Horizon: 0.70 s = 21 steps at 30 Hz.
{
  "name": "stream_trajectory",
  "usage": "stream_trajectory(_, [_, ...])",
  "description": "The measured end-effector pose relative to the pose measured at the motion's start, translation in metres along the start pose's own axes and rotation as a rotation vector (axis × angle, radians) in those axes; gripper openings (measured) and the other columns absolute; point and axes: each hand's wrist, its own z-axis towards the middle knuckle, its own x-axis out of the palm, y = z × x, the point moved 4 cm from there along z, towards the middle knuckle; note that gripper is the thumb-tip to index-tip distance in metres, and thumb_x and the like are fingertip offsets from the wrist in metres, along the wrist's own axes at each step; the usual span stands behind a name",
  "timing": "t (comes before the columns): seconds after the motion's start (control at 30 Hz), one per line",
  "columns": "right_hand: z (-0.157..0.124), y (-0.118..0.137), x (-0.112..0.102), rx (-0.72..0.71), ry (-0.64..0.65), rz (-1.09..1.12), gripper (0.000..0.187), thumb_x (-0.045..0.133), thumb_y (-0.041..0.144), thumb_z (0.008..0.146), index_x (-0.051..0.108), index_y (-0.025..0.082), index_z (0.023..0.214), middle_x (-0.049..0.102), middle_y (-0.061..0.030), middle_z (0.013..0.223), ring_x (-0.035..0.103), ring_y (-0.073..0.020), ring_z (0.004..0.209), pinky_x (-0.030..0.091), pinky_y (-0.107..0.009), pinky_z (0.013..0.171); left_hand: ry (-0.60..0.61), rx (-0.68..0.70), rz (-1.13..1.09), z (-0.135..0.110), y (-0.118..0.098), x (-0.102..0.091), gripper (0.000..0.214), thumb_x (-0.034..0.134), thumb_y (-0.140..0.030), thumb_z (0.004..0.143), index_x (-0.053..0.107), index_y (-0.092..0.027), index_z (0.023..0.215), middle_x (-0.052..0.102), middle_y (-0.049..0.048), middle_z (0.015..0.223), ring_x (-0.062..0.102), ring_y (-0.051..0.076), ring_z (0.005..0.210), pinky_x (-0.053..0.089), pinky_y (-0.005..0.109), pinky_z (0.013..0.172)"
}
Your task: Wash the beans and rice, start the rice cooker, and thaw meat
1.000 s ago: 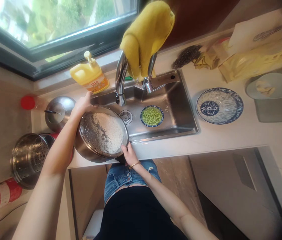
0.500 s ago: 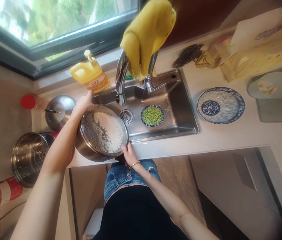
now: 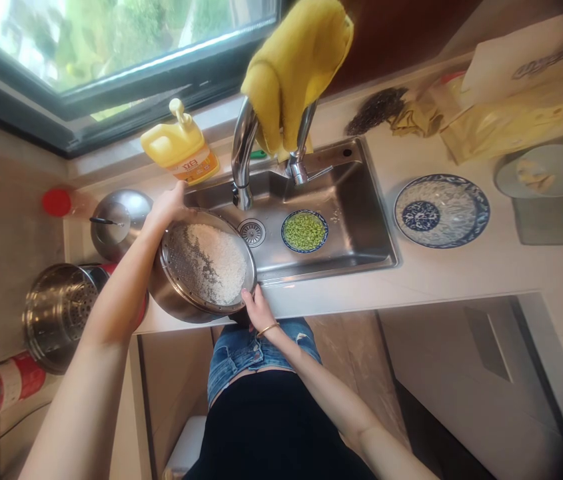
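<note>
Between my hands, at the left end of the sink [image 3: 367, 220], is a round steel colander [image 3: 179, 257] with white rice [image 3: 226, 270] heaped across its perforated bottom. It rests in or on a larger steel pot [image 3: 174, 303], tilted toward the sink. My left hand [image 3: 174, 203] grips the far rim, its fingertips partly hidden. My right hand [image 3: 257, 308] holds the near right rim, thumb on top and fingers underneath. In the sink basin, right of the drain, a blue-patterned bowl of green beans [image 3: 304, 231] stands upright.
A chrome faucet [image 3: 242, 153] draped with a yellow cloth [image 3: 301, 60] rises behind the sink. Left stand a yellow detergent jug [image 3: 181, 150], a steel lid [image 3: 111, 237] and a steamer pot [image 3: 54, 320]. A blue-and-white bowl [image 3: 441, 212] sits on the right counter.
</note>
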Motion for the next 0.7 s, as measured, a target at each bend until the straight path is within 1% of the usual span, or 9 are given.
stream_trajectory(0.13, [-0.002,0.002,-0.001,0.003,0.008,0.005,0.049,0.054,0.047,0.092,0.053,0.018,0.132,0.071,-0.0133,0.12,0.065,-0.0251,0.116,0.048,-0.035,0.101,0.014,-0.002,-0.007,-0.002,-0.002,-0.001,0.098,0.07,-0.054,0.068,0.031,-0.021,0.151,0.058,0.0183,0.139,0.056,0.038,0.127,0.048,0.043,0.103])
stream_trajectory(0.23, [-0.004,0.006,-0.002,0.011,0.024,0.006,0.046,0.052,0.045,0.093,0.053,0.018,0.131,0.07,-0.0141,0.122,0.064,-0.0252,0.119,0.047,-0.035,0.102,0.027,-0.008,-0.002,-0.001,-0.002,0.0,0.1,0.071,-0.054,0.066,0.031,-0.021,0.151,0.058,0.0175,0.139,0.056,0.038,0.127,0.047,0.042,0.103])
stream_trajectory(0.33, [-0.006,0.01,-0.002,0.031,0.041,-0.002,0.045,0.05,0.042,0.095,0.051,0.016,0.132,0.068,-0.0157,0.124,0.063,-0.0262,0.121,0.046,-0.037,0.103,0.032,-0.005,0.005,0.001,-0.001,0.001,0.098,0.071,-0.053,0.068,0.031,-0.019,0.151,0.057,0.0192,0.139,0.056,0.038,0.127,0.047,0.043,0.102])
stream_trajectory(0.4, [-0.006,0.01,-0.002,0.042,0.043,-0.004,0.045,0.05,0.042,0.095,0.051,0.017,0.132,0.069,-0.015,0.123,0.063,-0.0261,0.121,0.046,-0.037,0.103,0.028,0.001,0.005,0.002,-0.001,0.003,0.096,0.07,-0.052,0.07,0.031,-0.018,0.15,0.057,0.0203,0.139,0.056,0.039,0.126,0.047,0.043,0.102])
stream_trajectory(0.53, [-0.006,0.008,-0.003,0.031,0.018,0.001,0.043,0.052,0.042,0.094,0.053,0.02,0.131,0.072,-0.0115,0.117,0.065,-0.0249,0.117,0.047,-0.036,0.102,0.021,0.008,0.01,0.002,0.0,0.005,0.094,0.07,-0.051,0.071,0.03,-0.021,0.151,0.058,0.0185,0.138,0.057,0.038,0.125,0.047,0.043,0.101])
stream_trajectory(0.7, [-0.008,0.01,-0.001,0.059,0.057,-0.012,0.044,0.049,0.041,0.095,0.051,0.017,0.132,0.071,-0.0139,0.117,0.066,-0.0257,0.115,0.048,-0.037,0.1,0.021,0.006,-0.005,0.004,0.004,0.009,0.095,0.072,-0.052,0.07,0.03,-0.023,0.151,0.057,0.018,0.139,0.058,0.039,0.124,0.048,0.044,0.1])
